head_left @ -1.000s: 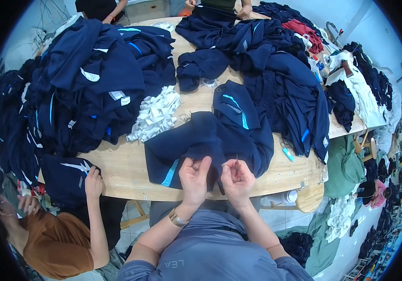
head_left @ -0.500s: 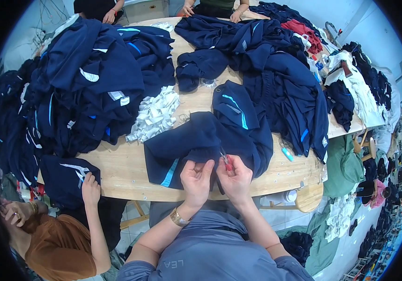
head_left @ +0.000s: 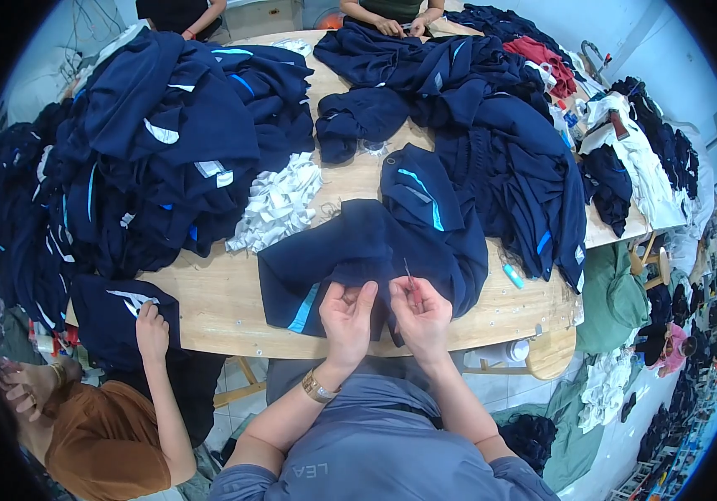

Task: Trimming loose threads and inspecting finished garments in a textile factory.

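Before me on the table lies a navy garment (head_left: 325, 238) with a light blue stripe near its lower left corner. My left hand (head_left: 347, 321) pinches its gathered edge between thumb and fingers. Just to the right, my right hand (head_left: 422, 321) is closed around small red-handled thread snips (head_left: 415, 290). Their thin metal tip points up and away from me, over the dark cloth. Part of the handle is hidden by my fingers.
Navy garments pile up at left (head_left: 158, 125) and right (head_left: 509, 159) of the wooden table (head_left: 216, 296). White fabric scraps (head_left: 279, 204) lie between. A light blue tube (head_left: 512, 276) sits at right. A co-worker's hand (head_left: 152, 334) touches cloth at left; another co-worker's hands (head_left: 404, 28) work opposite.
The snips have tilted more upright as my right hand turned slightly. My left hand barely moved. The left co-worker's hand shifted a little left, and the person opposite brought both hands together.
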Tool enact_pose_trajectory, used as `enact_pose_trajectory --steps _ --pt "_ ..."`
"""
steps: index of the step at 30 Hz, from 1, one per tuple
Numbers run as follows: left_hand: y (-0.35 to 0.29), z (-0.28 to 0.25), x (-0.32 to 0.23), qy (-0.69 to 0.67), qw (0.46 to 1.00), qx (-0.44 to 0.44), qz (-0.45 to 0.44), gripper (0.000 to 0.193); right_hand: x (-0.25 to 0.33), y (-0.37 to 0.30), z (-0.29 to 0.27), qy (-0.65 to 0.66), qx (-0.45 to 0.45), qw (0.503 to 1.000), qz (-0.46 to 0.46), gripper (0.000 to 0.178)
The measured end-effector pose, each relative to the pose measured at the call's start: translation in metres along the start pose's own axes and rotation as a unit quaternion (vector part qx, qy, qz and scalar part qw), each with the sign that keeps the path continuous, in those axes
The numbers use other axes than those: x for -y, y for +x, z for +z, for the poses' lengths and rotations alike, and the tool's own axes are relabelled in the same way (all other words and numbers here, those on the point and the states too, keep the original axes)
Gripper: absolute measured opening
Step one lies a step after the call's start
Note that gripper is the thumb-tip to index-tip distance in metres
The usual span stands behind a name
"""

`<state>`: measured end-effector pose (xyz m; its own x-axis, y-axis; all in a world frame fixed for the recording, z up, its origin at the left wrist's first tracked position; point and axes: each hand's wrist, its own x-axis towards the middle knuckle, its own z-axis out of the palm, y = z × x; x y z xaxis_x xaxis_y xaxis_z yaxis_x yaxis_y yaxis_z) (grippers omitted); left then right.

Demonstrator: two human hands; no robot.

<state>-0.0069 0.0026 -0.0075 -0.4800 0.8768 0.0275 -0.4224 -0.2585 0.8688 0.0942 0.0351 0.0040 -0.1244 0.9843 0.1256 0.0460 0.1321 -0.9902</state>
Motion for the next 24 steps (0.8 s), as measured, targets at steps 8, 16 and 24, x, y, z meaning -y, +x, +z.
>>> enact_pose_trajectory --steps 8,16,24 --pt "-0.003 -0.001 0.000 0.016 0.999 0.029 -0.002 0.027 0.011 0.003 0.002 -0.137 -0.001 0.987 -0.083 0.008" --pt "0.002 0.007 0.000 -0.090 0.995 0.013 -0.036 0.024 0.000 -0.001 0.008 -0.154 -0.042 0.974 -0.160 0.013" --pt "-0.001 0.007 -0.007 -0.181 0.979 0.013 -0.096 0.025 -0.005 0.005 -0.003 -0.228 -0.002 0.905 -0.360 0.025"
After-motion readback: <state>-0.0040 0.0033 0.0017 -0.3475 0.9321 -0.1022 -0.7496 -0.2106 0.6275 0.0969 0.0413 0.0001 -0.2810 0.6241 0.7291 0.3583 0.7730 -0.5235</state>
